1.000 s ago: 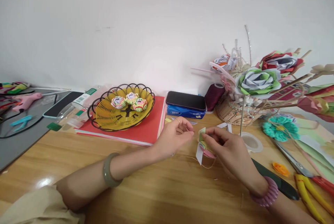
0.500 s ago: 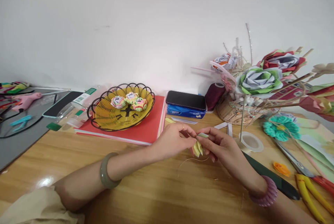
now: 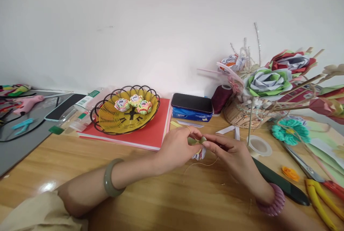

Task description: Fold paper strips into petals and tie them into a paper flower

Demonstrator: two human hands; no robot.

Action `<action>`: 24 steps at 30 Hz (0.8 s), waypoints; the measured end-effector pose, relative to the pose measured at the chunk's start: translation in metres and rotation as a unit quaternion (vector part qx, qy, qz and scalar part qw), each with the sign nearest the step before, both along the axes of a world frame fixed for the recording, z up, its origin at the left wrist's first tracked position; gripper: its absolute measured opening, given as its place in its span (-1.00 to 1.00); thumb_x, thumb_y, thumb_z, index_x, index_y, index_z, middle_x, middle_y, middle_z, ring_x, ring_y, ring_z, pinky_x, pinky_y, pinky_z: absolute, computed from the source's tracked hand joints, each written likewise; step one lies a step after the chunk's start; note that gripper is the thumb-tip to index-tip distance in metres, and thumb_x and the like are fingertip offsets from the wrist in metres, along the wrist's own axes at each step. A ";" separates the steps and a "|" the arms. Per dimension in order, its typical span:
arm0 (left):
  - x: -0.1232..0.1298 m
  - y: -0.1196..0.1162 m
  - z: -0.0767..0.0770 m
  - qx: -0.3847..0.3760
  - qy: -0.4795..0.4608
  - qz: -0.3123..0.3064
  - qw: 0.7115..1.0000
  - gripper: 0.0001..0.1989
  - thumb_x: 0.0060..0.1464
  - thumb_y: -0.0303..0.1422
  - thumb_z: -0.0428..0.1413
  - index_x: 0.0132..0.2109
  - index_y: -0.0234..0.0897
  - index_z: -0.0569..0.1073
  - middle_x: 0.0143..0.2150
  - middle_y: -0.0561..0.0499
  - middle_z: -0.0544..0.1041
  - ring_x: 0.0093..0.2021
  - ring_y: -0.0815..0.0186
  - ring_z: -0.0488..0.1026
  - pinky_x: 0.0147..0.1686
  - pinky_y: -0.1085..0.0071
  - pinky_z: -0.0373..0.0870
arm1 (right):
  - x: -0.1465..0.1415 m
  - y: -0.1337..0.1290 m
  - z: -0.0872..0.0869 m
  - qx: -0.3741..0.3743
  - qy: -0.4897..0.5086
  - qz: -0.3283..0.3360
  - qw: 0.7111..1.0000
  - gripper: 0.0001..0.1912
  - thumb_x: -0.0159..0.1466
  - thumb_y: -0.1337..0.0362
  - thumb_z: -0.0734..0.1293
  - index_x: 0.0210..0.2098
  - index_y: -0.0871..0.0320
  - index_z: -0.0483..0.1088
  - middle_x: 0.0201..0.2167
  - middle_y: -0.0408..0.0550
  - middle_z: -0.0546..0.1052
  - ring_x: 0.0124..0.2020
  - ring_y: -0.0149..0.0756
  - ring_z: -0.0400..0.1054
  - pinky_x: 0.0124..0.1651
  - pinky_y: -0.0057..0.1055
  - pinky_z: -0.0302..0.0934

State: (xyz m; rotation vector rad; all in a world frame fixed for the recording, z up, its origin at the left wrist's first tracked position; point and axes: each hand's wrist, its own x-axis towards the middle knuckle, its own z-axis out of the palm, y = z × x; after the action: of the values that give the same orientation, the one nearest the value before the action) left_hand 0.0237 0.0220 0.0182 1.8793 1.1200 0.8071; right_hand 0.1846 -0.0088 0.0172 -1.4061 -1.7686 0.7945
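Between both hands, above the middle of the wooden table, is a small folded paper flower point(image 3: 199, 154) with white, yellowish and green parts. My left hand point(image 3: 179, 149) is closed on it from the left, thumb and fingers pinching. From the right, my right hand point(image 3: 230, 154) pinches its green upper edge between thumb and forefinger. The fingers hide much of the flower. A thin pale string point(image 3: 197, 164) trails below it over the table. Just behind the hands lie white paper strips point(image 3: 226, 129).
A yellow woven basket point(image 3: 110, 120) with three small paper flowers sits on red paper point(image 3: 158, 134). A phone point(image 3: 191, 103) rests on a blue tissue pack point(image 3: 188, 113). At right are a flower arrangement point(image 3: 239, 112), a tape roll point(image 3: 259, 146), scissors point(image 3: 306, 166) and yellow-handled pliers point(image 3: 319, 202).
The flower has turned in my fingers: its yellow folds faced me before, and whiter folds show now. My right fingers have shifted slightly on its edge.
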 end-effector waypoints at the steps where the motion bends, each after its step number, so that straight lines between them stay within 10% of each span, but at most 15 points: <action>1: 0.000 0.002 -0.002 -0.009 -0.012 0.008 1.000 -0.85 -0.10 -0.38 0.09 -0.29 -0.23 0.45 -0.29 0.04 0.53 -0.27 0.31 0.44 -0.24 0.42 0.36 | 0.000 0.000 0.000 0.012 -0.010 0.007 1.000 -0.71 0.18 0.12 0.25 -0.16 0.07 0.45 -0.26 -0.05 0.54 -0.26 -0.19 0.41 -0.24 -0.31 0.28; 24: -0.001 0.006 -0.011 -0.018 -0.042 0.032 0.998 -0.86 -0.08 -0.33 0.13 -0.34 -0.25 0.53 -0.35 0.03 0.56 -0.33 0.33 0.45 -0.28 0.45 0.34 | -0.005 -0.006 -0.006 0.162 -0.148 -0.052 0.974 -0.76 0.19 0.23 0.23 -0.27 0.20 0.47 -0.56 -0.06 0.47 -0.60 -0.34 0.29 -0.56 -0.42 0.15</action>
State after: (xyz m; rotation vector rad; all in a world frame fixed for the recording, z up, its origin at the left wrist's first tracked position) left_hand 0.0225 0.0277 0.0074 1.7719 1.1398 0.8874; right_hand 0.1794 -0.0144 0.0112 -1.4312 -1.9241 0.2306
